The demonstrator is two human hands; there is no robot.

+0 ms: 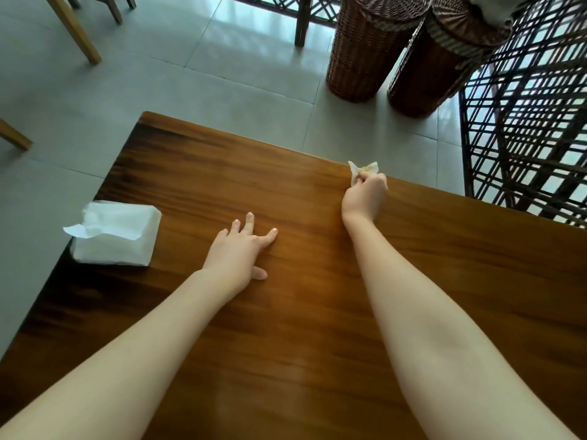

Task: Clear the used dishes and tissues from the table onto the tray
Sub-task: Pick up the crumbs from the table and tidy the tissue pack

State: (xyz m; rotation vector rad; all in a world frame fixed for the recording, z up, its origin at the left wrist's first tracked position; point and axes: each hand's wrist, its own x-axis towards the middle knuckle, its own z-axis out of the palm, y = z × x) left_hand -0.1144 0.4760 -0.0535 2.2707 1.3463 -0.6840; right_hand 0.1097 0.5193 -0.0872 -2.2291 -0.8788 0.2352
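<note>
At the counter's (317,312) far edge our right grip (365,193) pinches one crumpled tissue (362,168); our left grip (241,249) lies spread flat; one tissue pack (117,236) sits at the left edge.

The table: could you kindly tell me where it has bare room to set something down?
The table is bare between the left hand and the right hand, which grips a crumpled tissue, along the far edge beyond the left hand, and right of the right hand. A narrower gap lies between the tissue pack and the left hand. Nowhere is crowded.

right hand (365,195): pinches crumpled tissue (363,169) at table's (317,312) far edge
left hand (241,246): flat on table
tissue pack (116,235): left edge
</note>
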